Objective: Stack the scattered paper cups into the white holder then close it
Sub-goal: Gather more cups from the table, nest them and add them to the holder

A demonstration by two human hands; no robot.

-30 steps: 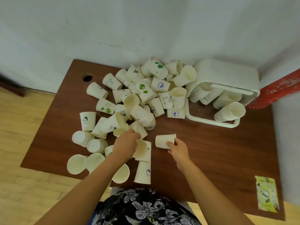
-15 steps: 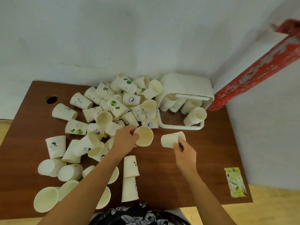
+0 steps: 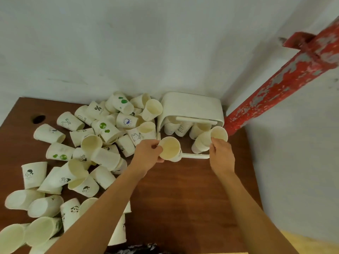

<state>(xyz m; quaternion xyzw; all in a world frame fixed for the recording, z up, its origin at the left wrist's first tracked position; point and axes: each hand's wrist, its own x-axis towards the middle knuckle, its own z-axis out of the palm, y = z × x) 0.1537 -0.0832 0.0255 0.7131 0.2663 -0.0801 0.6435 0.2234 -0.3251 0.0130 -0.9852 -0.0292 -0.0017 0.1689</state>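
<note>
So the brown wooden table [image 3: 183,198] is pushed into a grey wall corner, and the white holder [image 3: 190,107] sits at the back of it, right by the corner, with a flaky red pipe [image 3: 275,92] slanting up just to the right of the holder. The holder is open on my side, its thin white front bar [image 3: 196,156] lying on the table in front of it, and a few cups [image 3: 180,128] are already tucked inside under the top. Left of the holder is the big messy pile of paper cups [image 3: 102,132], some plain, some with little green dots or cartoon prints, spilling all the way down to the near left edge of the table. My left hand [image 3: 146,154] is wrapped around one plain cup [image 3: 169,149], mouth facing me, held just in front of the holder's left side over the bar. My right hand [image 3: 221,154] is pinching the rim of another cup [image 3: 218,133] that's seated on a short stack [image 3: 199,145] leaning out of the holder's right side. There's also a small dark hole [image 3: 38,119] in the table, well left of the holder.
</note>
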